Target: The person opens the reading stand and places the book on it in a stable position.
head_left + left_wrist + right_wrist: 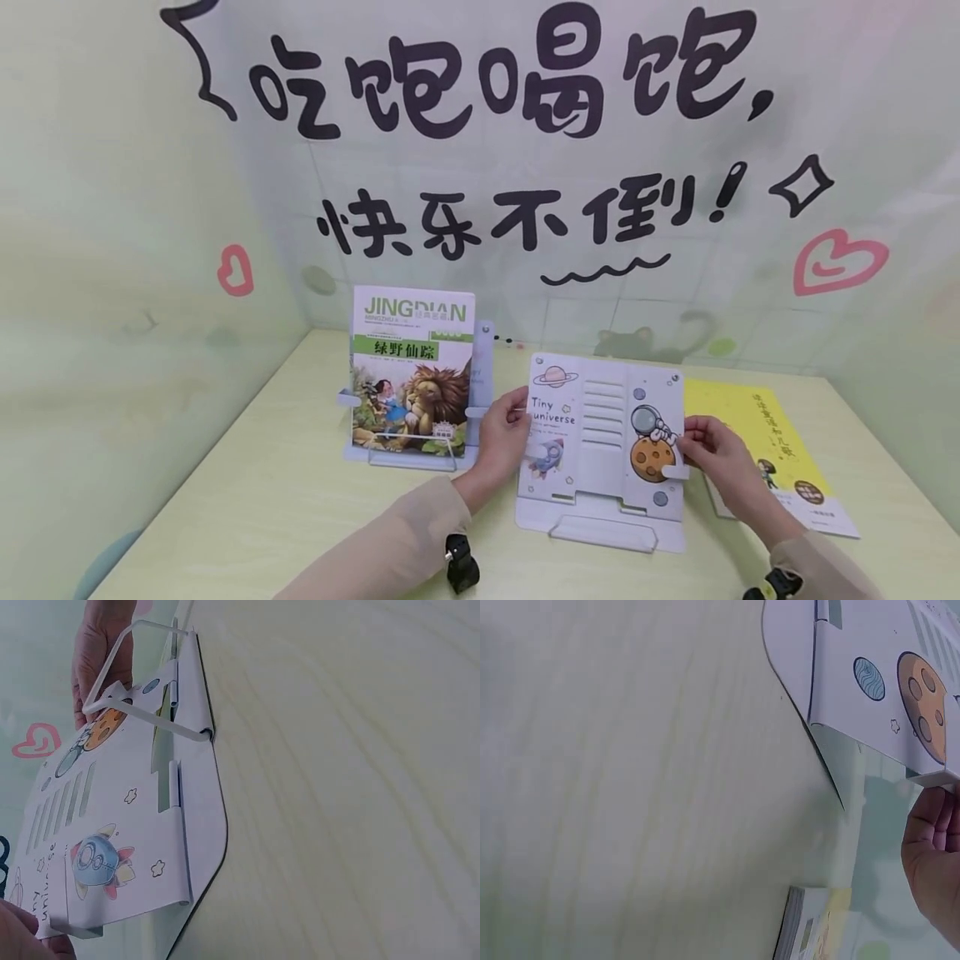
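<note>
A white book stand (606, 479) printed with planets, a rocket and an astronaut is propped upright on the table, its clear wire-like page holder (603, 533) folded out at the front. My left hand (502, 437) grips the stand's left edge between thumb and fingers. On the opposite edge, my right hand (718, 454) pinches the side near the astronaut, just above a small white side clip (675, 472). In the left wrist view, slots and the rocket print (97, 859) show on the tilted panel. The back of the stand is hidden.
To the left, a second stand (483, 358) holds an upright book (412, 367) with a lion on its cover. A yellow book (750, 408) lies flat at the right, partly behind my right hand. A printed backdrop (480, 167) rises behind the table (247, 483).
</note>
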Motion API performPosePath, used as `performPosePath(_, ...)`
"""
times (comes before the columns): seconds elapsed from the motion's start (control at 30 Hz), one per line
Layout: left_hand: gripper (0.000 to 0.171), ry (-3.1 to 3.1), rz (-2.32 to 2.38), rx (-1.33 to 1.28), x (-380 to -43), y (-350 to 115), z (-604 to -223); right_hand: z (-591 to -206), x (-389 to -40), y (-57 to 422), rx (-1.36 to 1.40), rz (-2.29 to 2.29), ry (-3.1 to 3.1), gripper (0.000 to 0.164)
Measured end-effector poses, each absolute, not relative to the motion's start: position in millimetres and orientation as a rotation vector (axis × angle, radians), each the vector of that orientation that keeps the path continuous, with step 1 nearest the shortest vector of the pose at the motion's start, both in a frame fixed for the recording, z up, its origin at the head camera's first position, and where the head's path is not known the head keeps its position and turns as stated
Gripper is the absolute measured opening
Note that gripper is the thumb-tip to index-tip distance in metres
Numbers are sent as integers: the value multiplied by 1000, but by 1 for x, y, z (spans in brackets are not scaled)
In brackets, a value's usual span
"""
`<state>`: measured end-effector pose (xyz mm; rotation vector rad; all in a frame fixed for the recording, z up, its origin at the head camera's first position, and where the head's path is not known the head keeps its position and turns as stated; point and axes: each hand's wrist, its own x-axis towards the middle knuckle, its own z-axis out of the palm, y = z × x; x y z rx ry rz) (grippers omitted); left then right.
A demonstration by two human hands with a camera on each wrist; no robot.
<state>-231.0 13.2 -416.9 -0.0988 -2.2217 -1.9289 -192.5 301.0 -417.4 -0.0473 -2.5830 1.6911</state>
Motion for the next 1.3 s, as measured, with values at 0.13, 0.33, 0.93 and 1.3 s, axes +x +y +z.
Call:
performPosePath(0.13,28,-2160,-1989,-98,-230,11,-412,-414,-185,303,65,1658,-2537,28)
performPosePath(0.33,23,-2155,-1968,-163,-230,7,-404,-411,-177,303,160,1637,-2480,21)
performPosePath(0.93,24,-2144,-1819,-424,-253,0,-361,-406,-155,282,133,1414,-2441,15)
performPosePath(1.3,30,-2201,-1315,-893,-252,28,-325,-405,-150,273,66,1360,-2440,13)
